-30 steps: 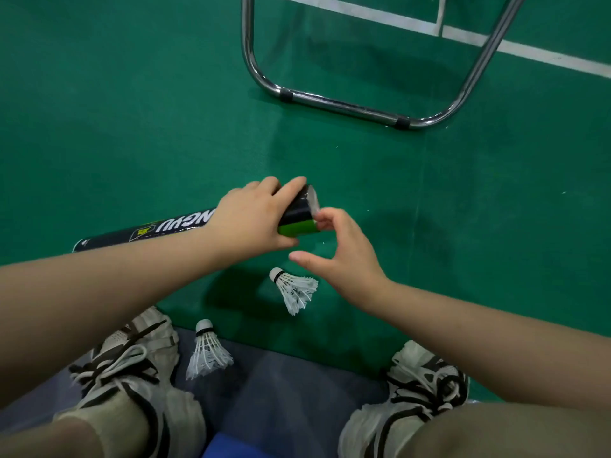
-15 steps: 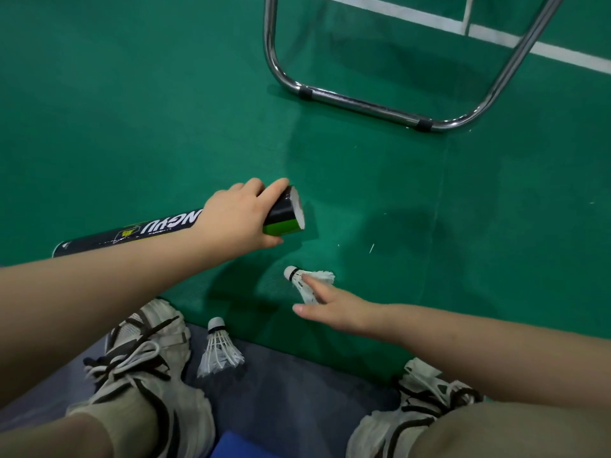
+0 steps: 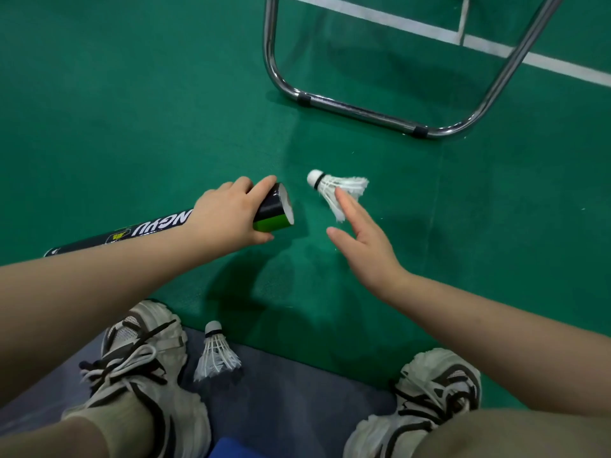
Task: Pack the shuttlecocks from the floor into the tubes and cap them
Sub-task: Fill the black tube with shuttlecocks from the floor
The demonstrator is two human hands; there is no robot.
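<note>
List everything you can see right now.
tube: 1, black, green band, in left hand, mouth open
shuttlecocks: 2, white; one at right fingertips near tube mouth, one beside left shoe
chair frame: 1, chrome, top
floor: green, white lines top right
mat: 1, grey, bottom
blue thing: 1, bottom edge, unclear
shoes: 2, white and black, bottom
left hand: 1, grips tube
right hand: 1, fingers straight, touches shuttlecock
</note>
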